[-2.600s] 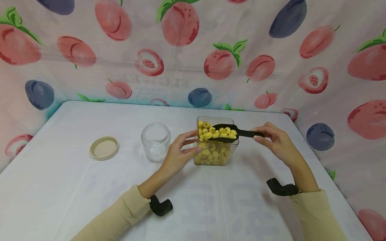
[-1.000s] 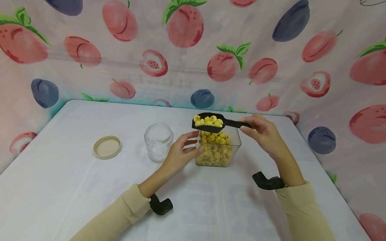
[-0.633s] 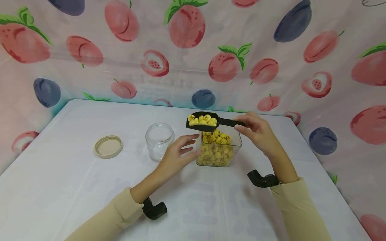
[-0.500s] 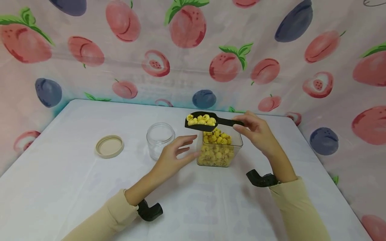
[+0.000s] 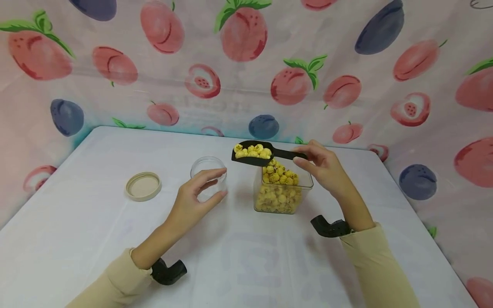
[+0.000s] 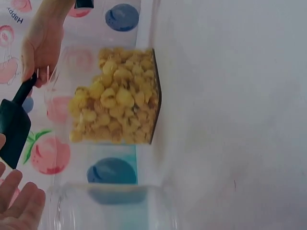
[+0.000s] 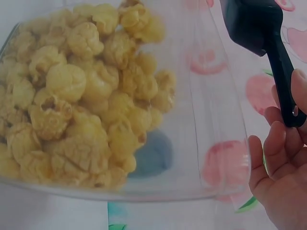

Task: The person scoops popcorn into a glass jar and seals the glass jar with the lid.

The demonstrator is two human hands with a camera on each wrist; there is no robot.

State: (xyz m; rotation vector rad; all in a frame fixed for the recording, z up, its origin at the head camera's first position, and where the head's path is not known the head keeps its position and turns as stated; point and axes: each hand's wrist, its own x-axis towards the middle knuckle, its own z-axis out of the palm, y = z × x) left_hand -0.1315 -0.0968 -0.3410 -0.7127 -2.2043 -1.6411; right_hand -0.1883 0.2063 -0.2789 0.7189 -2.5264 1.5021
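Observation:
My right hand pinches the handle of a black scoop loaded with yellow popcorn. The scoop hovers just beyond and above a clear square container, which is well filled with more popcorn. To its left stands a clear round jar. In the head view my left hand, thumb and fingers spread, overlaps this jar's front and right side. Whether it touches the glass I cannot tell; in the left wrist view, the left fingertips show beside the jar's mouth with nothing held.
A cream round lid lies on the white table left of the jar. A fruit-patterned cloth hangs behind the table and along its sides. Black curved wrist mounts stick out from both sleeves.
My left hand has let go of the square container and moved left to the jar. My right hand has lifted the popcorn-filled scoop out of the container and shifted it left.

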